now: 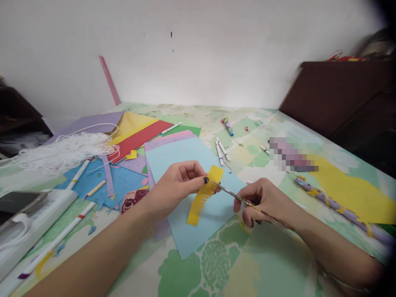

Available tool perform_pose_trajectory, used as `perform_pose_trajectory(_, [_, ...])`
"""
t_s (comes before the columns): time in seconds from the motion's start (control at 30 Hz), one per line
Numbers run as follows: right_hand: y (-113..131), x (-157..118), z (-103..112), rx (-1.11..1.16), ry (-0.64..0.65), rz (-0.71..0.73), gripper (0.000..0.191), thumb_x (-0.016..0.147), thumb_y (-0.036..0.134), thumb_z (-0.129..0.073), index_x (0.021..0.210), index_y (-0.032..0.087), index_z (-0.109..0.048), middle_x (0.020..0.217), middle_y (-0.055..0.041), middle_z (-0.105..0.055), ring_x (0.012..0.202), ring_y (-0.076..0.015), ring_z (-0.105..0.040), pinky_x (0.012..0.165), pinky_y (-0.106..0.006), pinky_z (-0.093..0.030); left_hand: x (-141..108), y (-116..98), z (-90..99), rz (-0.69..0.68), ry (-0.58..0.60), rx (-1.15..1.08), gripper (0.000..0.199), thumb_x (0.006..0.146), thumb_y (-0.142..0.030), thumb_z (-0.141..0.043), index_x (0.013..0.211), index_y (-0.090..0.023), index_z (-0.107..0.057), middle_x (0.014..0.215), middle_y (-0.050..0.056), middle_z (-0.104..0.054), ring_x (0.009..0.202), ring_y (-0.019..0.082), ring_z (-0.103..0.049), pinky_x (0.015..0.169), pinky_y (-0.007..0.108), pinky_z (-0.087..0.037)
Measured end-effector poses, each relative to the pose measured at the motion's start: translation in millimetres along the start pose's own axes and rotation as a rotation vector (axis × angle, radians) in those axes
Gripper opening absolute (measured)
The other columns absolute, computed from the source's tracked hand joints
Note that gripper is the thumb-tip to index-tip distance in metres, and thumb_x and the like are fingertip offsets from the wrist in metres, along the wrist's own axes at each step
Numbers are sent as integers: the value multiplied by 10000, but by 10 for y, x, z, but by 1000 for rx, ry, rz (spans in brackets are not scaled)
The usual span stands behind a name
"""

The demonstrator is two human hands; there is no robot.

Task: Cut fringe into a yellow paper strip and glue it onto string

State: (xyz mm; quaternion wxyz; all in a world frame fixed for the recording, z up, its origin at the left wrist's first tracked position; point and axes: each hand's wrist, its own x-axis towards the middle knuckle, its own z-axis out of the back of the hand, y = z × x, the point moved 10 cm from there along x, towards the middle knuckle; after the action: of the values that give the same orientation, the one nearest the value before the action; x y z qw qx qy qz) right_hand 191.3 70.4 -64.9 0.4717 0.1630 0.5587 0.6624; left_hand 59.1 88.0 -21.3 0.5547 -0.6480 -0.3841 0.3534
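Note:
My left hand (pixel 185 179) pinches a yellow paper strip (pixel 198 207) between thumb and fingers, near its upper end. Fine slits run along the strip's right edge, giving it a fringe. In my right hand (pixel 262 200) is a pair of scissors (pixel 230 192), pointing left, with the blades at the strip's edge just right of my left thumb. Part of the scissors' handle is hidden by my fingers. Beneath both the strip and the blades lies a light blue paper sheet (pixel 185 243) on the patterned tablecloth (pixel 142 268).
Coloured papers, including a red sheet (pixel 140 140), and tangled white cord (pixel 71 150) lie at the left, near a white power strip (pixel 55 212). White markers (pixel 222 150) sit beyond my hands. At the right are yellow paper (pixel 349 185) and a purple-and-yellow wrapped stick (pixel 334 204).

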Motion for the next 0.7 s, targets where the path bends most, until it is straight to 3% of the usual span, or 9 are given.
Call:
perform_pose_trajectory(0.23, [-5,-1,11,-3,-2,4,95,616,168,-659,686,121,-702,416,49,-476,416,-54,-364,402,-168,-269,7,7,0,5,-4,11,123,788,-197,-625,726,-148,-531,796,62,-713,795,193,-675,759,323,-505])
perform_pose_trajectory(0.7, [26,-18,14,-5,-3,-7,72,606,165,-669,654,121,-700,452,25,-556,395,-47,-393,370,-144,-300,8,-8,-6,-7,4,4,110,793,-172,-608,721,-141,-532,790,65,-710,781,176,-667,757,318,-504])
